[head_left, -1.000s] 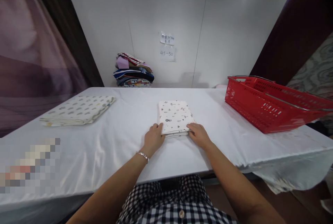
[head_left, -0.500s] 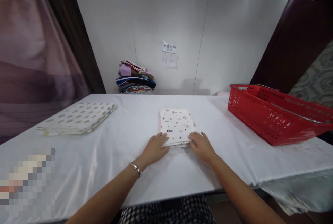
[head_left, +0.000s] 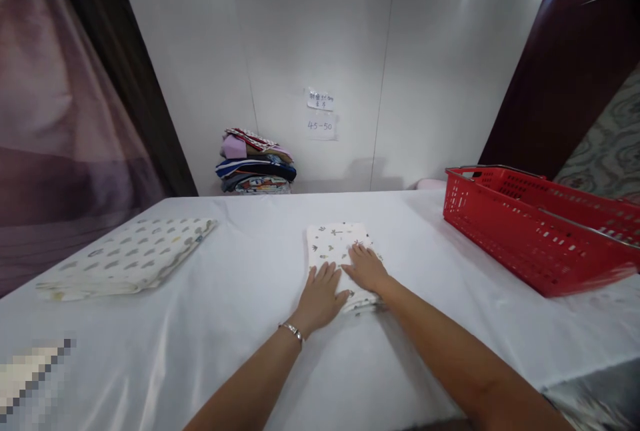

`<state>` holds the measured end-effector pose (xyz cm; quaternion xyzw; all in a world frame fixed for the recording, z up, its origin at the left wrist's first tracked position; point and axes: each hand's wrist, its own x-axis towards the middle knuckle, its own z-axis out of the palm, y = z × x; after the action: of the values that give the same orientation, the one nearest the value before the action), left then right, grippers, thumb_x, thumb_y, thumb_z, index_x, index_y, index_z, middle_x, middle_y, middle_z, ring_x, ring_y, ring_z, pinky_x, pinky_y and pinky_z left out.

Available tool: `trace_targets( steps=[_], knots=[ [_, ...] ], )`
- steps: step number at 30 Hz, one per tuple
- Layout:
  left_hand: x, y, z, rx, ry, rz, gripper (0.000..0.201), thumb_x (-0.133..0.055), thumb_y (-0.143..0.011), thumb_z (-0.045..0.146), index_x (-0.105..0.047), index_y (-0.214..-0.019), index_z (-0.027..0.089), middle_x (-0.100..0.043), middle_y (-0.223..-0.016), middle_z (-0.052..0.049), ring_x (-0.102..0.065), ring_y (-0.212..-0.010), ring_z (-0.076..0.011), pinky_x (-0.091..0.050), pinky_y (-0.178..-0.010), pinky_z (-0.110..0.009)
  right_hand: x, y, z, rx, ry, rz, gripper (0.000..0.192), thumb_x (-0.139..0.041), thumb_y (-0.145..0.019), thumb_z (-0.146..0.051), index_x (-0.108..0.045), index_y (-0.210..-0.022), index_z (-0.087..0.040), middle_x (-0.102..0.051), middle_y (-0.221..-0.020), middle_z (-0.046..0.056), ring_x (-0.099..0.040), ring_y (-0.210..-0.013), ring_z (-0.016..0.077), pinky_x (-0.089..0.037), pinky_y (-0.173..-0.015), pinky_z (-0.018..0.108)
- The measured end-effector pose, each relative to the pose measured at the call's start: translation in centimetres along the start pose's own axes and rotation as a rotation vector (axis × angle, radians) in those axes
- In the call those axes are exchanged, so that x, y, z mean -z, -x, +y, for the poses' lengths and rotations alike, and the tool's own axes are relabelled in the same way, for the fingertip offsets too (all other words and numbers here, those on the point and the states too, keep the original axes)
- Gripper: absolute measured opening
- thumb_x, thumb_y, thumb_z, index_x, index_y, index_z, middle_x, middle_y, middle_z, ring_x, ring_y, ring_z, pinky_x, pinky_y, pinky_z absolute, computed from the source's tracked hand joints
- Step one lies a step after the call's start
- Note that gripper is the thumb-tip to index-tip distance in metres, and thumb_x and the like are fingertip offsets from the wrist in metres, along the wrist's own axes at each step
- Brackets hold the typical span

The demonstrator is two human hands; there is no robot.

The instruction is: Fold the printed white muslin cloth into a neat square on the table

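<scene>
Folded cloth (head_left: pixel 334 244): one, two hands flat atop.

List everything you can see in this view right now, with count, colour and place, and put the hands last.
Folded printed cloth: one, white with small dark motifs, table centre, under both hands.
Folded patterned cloth: one, cream with grey shapes, table's left side.
Basket: one, red plastic, table's right side.
Stack of folded fabrics: one pile, mixed colours, behind the table by the wall.
Paper notes: two, white, on the wall.
Table: one, white cover.
Bracelet: one, silver, left wrist.
Left hand: flat on the printed cloth's near left part.
Right hand: flat on the printed cloth's right part.
</scene>
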<state>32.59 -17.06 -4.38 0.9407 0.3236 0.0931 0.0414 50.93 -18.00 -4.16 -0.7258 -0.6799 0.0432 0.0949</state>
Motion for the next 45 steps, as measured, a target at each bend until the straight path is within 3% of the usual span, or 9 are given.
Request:
trace_targets(
  steps=[8,12,17,21,25,29,34,38,45],
  knots=[
    [-0.4,-0.4,-0.3,0.001,0.000,0.005,0.060,-0.029,-0.090,0.047,-0.036,-0.137,0.012,-0.030,-0.146,-0.010,-0.021,-0.137,-0.0274,-0.014,-0.112,-0.051,1.0,-2.9,-1.3,0.001,-0.002,0.009,0.069,-0.033,-0.088,-0.054,-0.031,-0.140,-0.010,-0.019,-0.149,0.014,-0.012,-0.138,0.0271,-0.011,-0.109,0.040],
    [-0.6,-0.3,-0.4,0.003,0.011,0.011,0.058,-0.030,-0.090,0.047,-0.039,-0.136,0.014,-0.031,-0.146,-0.010,-0.020,-0.137,-0.0267,-0.015,-0.112,-0.050,0.6,-5.1,0.3,-0.045,0.035,0.013,0.072,-0.033,-0.087,-0.055,-0.029,-0.141,-0.008,-0.018,-0.149,0.015,-0.011,-0.138,0.0276,-0.010,-0.109,0.041],
    [-0.4,-0.1,-0.3,0.012,0.051,-0.020,0.059,-0.029,-0.089,0.046,-0.037,-0.137,0.013,-0.027,-0.147,-0.009,-0.016,-0.138,-0.0255,-0.011,-0.113,-0.050,-0.8,-5.4,2.2,-0.065,0.018,0.068,0.067,-0.037,-0.086,-0.056,-0.041,-0.134,-0.009,-0.031,-0.144,0.017,-0.021,-0.135,0.0293,-0.015,-0.107,0.042],
    [1.0,-1.4,-1.1,0.078,0.165,-0.116,0.058,-0.032,-0.088,0.049,-0.042,-0.134,0.017,-0.028,-0.147,-0.008,-0.018,-0.138,-0.0251,-0.015,-0.112,-0.049,0.2,-6.0,3.5,-0.159,-0.188,0.160,0.043,-0.044,-0.088,-0.044,-0.057,-0.120,-0.018,-0.049,-0.133,0.009,-0.040,-0.124,0.0214,-0.027,-0.103,0.033],
    [1.9,-4.0,-2.8,0.178,0.147,0.046,0.055,-0.032,-0.088,0.050,-0.044,-0.132,0.019,-0.025,-0.149,-0.008,-0.014,-0.139,-0.0251,-0.013,-0.111,-0.050,2.3,-7.0,6.6,-0.373,-0.243,0.268,0.035,-0.035,-0.089,-0.024,-0.064,-0.108,-0.019,-0.062,-0.116,0.006,-0.055,-0.107,0.0177,-0.039,-0.091,0.026],
    [0.1,-5.6,-4.1,0.207,0.112,0.086,0.053,-0.035,-0.088,0.045,-0.043,-0.132,0.017,-0.026,-0.148,-0.010,-0.015,-0.138,-0.0267,-0.017,-0.109,-0.051,3.1,-7.6,8.3,-0.445,-0.257,0.279,0.030,-0.041,-0.082,-0.016,-0.070,-0.088,-0.019,-0.069,-0.093,0.003,-0.061,-0.088,0.0167,-0.043,-0.076,0.023],
    [-1.7,-5.5,-4.4,0.185,0.118,0.126,0.053,-0.032,-0.089,0.045,-0.041,-0.133,0.017,-0.028,-0.148,-0.010,-0.014,-0.138,-0.0272,-0.024,-0.106,-0.051,2.5,-8.4,7.2,-0.460,-0.258,0.250,0.021,-0.048,-0.080,-0.025,-0.068,-0.083,-0.021,-0.069,-0.086,0.001,-0.060,-0.081,0.0154,-0.041,-0.067,0.021],
    [-1.5,-5.3,-4.3,0.190,0.129,0.120,0.052,-0.032,-0.089,0.045,-0.041,-0.133,0.017,-0.028,-0.148,-0.010,-0.014,-0.138,-0.0269,-0.026,-0.105,-0.050,2.3,-8.8,6.4,-0.524,-0.217,0.247,0.021,-0.054,-0.077,-0.035,-0.066,-0.085,-0.019,-0.067,-0.089,0.005,-0.058,-0.082,0.0190,-0.038,-0.064,0.025],
    [-1.5,-5.3,-4.2,0.203,0.136,0.124,0.051,-0.033,-0.089,0.044,-0.041,-0.132,0.019,-0.028,-0.148,-0.008,-0.014,-0.138,-0.0275,-0.022,-0.105,-0.054,2.4,-9.0,6.3,-0.547,-0.210,0.267,0.016,-0.049,-0.080,-0.031,-0.061,-0.082,-0.020,-0.065,-0.089,0.003,-0.056,-0.081,0.0157,-0.035,-0.063,0.023]
  ],
)
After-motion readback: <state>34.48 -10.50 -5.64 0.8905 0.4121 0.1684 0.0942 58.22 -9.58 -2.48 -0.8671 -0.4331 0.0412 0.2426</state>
